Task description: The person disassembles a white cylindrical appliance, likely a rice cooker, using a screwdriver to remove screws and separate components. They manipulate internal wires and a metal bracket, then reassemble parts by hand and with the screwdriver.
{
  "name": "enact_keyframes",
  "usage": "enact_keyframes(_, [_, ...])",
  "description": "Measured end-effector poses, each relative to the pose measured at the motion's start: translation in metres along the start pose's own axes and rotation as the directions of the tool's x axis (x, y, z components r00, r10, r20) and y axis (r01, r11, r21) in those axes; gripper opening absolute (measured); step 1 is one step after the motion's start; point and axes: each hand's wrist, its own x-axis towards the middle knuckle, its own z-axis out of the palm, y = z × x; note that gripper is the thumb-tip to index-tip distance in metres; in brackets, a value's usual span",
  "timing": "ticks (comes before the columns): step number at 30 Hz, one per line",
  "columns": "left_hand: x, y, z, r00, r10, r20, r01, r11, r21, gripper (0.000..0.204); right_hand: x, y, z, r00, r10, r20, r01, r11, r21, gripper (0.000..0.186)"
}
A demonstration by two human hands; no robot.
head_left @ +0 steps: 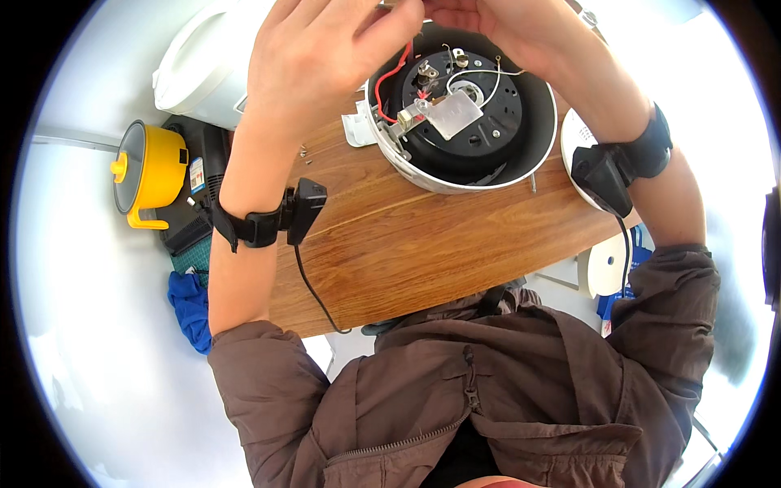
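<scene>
On the wooden table stands an opened round appliance housing (468,183), white outside and black within, like the body of a rice cooker. Inside it are a black metal disc (508,122), a red wire (380,91), white wires (493,89) and a pale flat plate (455,115). My left hand (321,57) is above the housing's far left side, fingers bent and thumb reaching right. Opposite it, over the far rim, is my right hand (508,28) with curled fingers. The picture's top edge cuts off both sets of fingertips, and what they hold cannot be made out.
Small screws (304,152) lie left of the housing, a thin metal rod (534,183) near its front right. A white round cover (579,146) rests under my right forearm. A yellow pot (163,167) and a white appliance (203,81) stand left. A cable hangs from each wrist device.
</scene>
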Motion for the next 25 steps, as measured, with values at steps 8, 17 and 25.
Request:
enact_keyframes(8, [0.002, -0.011, -0.001, 0.992, 0.1, -0.082, -0.1, 0.995, 0.004, 0.021, 0.007, 0.001, 0.0, 1.0, 0.013, 0.006, -0.012, 0.999, -0.037, 0.016])
enact_keyframes(17, [-0.014, -0.013, 0.012, 0.991, 0.088, -0.104, -0.096, 0.993, -0.073, 0.023, 0.002, 0.006, 0.001, 1.0, 0.008, -0.014, -0.009, 0.996, -0.084, 0.016])
enact_keyframes(25, [-0.026, -0.013, 0.027, 0.982, 0.106, -0.156, -0.117, 0.991, -0.059, 0.022, 0.01, 0.016, -0.008, 0.998, 0.055, 0.012, -0.054, 0.996, -0.076, 0.017])
